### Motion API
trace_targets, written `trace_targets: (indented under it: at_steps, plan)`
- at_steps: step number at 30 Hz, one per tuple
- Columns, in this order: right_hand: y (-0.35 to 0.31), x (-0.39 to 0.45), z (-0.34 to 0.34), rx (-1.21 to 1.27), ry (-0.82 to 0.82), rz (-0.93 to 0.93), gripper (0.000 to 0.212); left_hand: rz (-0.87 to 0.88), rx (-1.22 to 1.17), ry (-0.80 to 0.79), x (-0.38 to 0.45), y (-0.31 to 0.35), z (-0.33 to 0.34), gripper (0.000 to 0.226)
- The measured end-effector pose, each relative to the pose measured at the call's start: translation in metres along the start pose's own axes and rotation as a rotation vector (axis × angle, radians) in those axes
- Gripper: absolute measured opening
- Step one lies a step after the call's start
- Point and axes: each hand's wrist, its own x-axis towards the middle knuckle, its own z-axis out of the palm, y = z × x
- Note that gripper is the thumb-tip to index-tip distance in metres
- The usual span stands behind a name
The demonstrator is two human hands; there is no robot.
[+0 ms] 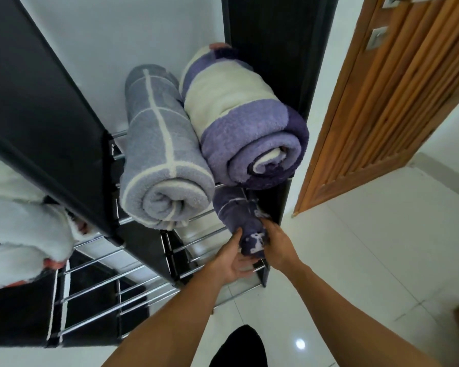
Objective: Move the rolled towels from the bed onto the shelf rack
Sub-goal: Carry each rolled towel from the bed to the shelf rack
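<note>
A black shelf rack (149,263) with chrome bars stands against the white wall, seen from above. On its upper tier lie two rolled towels side by side: a grey one with white lines (159,154) and a purple and cream one (244,123). On the tier below, at the right, a dark purple rolled towel (239,218) points out towards me. My left hand (233,258) cups its near end from below and the left. My right hand (276,242) grips the same end from the right.
A white fluffy towel (19,221) lies on the rack's left section. A wooden slatted door (390,102) stands open at the right. Glossy white floor tiles (355,260) spread below and to the right. My dark trouser leg (239,348) shows at the bottom.
</note>
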Motion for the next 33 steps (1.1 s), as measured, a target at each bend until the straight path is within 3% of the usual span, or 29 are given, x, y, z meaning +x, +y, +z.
trace_targets:
  at_steps: [5, 7, 13, 18, 23, 25, 29, 33]
  plan:
    - [0.037, -0.064, -0.021, -0.054, -0.151, 0.343, 0.044, -0.091, 0.093, 0.082, -0.031, -0.008, 0.034, 0.055]
    - [0.053, -0.097, -0.032, 0.031, -0.159, 0.502, 0.049, -0.11, 0.163, 0.064, -0.047, -0.016, 0.054, 0.052]
    - [0.097, -0.224, -0.085, 0.323, 0.076, 0.713, 0.054, -0.093, 0.521, -0.114, -0.09, -0.069, 0.116, 0.033]
    - [0.148, -0.396, -0.134, 0.55, 0.531, 0.921, 0.055, -0.082, 0.917, -0.332, -0.138, -0.17, 0.201, 0.023]
    - [0.164, -0.585, -0.136, 0.995, 1.274, 1.088, 0.058, -0.081, 1.297, -0.736, -0.221, -0.294, 0.311, 0.009]
    - [0.164, -0.642, -0.121, 1.12, 1.49, 1.126, 0.062, -0.078, 1.412, -0.886, -0.256, -0.341, 0.34, 0.012]
    - [0.144, -0.714, -0.063, 1.329, 1.751, 1.179, 0.065, -0.093, 1.604, -1.06, -0.298, -0.43, 0.377, 0.013]
    - [0.107, -0.788, 0.003, 1.466, 2.206, 1.196, 0.046, -0.203, 1.839, -1.312, -0.355, -0.524, 0.372, 0.015]
